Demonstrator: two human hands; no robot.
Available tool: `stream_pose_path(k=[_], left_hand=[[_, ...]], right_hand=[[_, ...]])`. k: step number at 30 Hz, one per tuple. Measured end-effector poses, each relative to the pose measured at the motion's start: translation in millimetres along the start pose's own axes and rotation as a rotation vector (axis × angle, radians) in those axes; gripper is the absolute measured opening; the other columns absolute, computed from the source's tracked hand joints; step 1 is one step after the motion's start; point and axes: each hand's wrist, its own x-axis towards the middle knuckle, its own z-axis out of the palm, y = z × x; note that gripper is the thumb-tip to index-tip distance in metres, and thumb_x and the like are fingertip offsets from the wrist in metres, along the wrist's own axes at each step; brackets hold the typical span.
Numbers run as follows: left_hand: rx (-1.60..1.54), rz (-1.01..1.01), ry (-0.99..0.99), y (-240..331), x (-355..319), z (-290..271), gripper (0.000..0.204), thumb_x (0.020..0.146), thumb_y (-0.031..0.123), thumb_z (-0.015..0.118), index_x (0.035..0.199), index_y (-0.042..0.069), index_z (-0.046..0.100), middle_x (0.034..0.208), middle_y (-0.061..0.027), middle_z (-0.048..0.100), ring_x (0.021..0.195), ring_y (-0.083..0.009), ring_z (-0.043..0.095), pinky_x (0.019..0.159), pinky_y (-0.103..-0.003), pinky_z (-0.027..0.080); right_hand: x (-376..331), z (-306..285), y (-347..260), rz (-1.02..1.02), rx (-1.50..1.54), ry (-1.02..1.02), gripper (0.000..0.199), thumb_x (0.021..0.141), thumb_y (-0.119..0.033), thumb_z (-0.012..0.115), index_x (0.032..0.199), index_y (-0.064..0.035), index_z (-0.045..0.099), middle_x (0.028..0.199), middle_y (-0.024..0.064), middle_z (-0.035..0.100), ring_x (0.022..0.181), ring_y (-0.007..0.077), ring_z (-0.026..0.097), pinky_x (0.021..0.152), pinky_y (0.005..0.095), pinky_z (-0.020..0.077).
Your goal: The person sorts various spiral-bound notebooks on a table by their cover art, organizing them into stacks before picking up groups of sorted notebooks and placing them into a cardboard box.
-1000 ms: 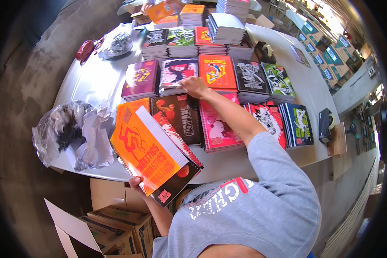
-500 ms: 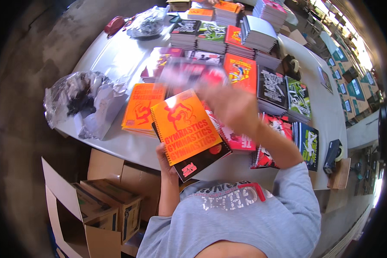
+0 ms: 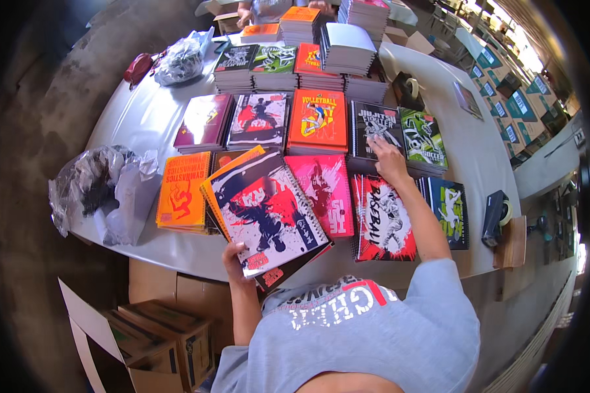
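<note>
My left hand [image 3: 235,261] is closed on the lower left edge of a small stack of spiral notebooks. On top of the stack lies a white notebook [image 3: 269,219] with a red and navy splash figure; orange and black covers stick out beneath it. My right hand [image 3: 389,160] reaches over the table, fingers stretched onto the cover of a black notebook [image 3: 373,124] topping a pile. Near that hand are a red-and-white notebook [image 3: 383,219], a green-and-black notebook [image 3: 425,141] and a dark blue notebook [image 3: 444,213]. A pink notebook [image 3: 321,190] lies beside the held stack.
More notebook piles cover the white table [image 3: 131,118], including an orange pile [image 3: 182,190] at left. Crumpled plastic bags [image 3: 105,190] lie on the left edge, a tape dispenser [image 3: 497,219] at right. An opened carton [image 3: 157,340] stands below. Another person's hands [image 3: 246,16] show at the far side.
The white notebook, blurred in motion in my right hand before, now lies over the orange one on my left-hand stack. My right hand has moved right to the black notebook.
</note>
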Motion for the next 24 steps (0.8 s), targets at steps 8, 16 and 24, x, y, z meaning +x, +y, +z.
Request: stream_pose_path(k=[8, 16, 24], left_hand=[[0.066, -0.068, 0.016, -5.1, 2.5, -11.8, 0.055, 0.068, 0.011, 0.053, 0.119, -0.004, 0.043, 0.105, -0.0172, 0.058, 0.091, -0.0270, 0.061, 0.081, -0.039, 0.051], [0.060, -0.037, 0.045, -5.4, 0.3, -10.2, 0.052, 0.068, 0.012, 0.052, 0.117, -0.005, 0.045, 0.103, -0.0163, 0.059, 0.089, -0.0259, 0.062, 0.081, -0.037, 0.052], [-0.031, -0.082, 0.131, -4.2, 4.1, -12.1, 0.047, 0.075, 0.019, 0.055, 0.116, -0.005, 0.047, 0.105, -0.0187, 0.059, 0.092, -0.0279, 0.061, 0.083, -0.041, 0.050]], right_hand=[[46.8, -45.5, -60.8, -0.271, 0.167, -0.102, 0.059, 0.077, -0.023, 0.063, 0.130, -0.0096, 0.041, 0.136, 0.0174, 0.036, 0.127, 0.0274, 0.033, 0.102, 0.0480, 0.0285], [97.0, 33.9, -120.0, -0.323, 0.135, 0.202, 0.031, 0.085, -0.022, 0.051, 0.109, -0.0024, 0.053, 0.112, 0.0146, 0.057, 0.104, 0.0285, 0.055, 0.089, 0.0387, 0.0443], [78.5, -78.7, -148.9, -0.318, 0.425, 0.533, 0.031, 0.076, 0.003, 0.049, 0.104, -0.0061, 0.059, 0.094, 0.0127, 0.064, 0.075, 0.0253, 0.064, 0.063, 0.0325, 0.0527]])
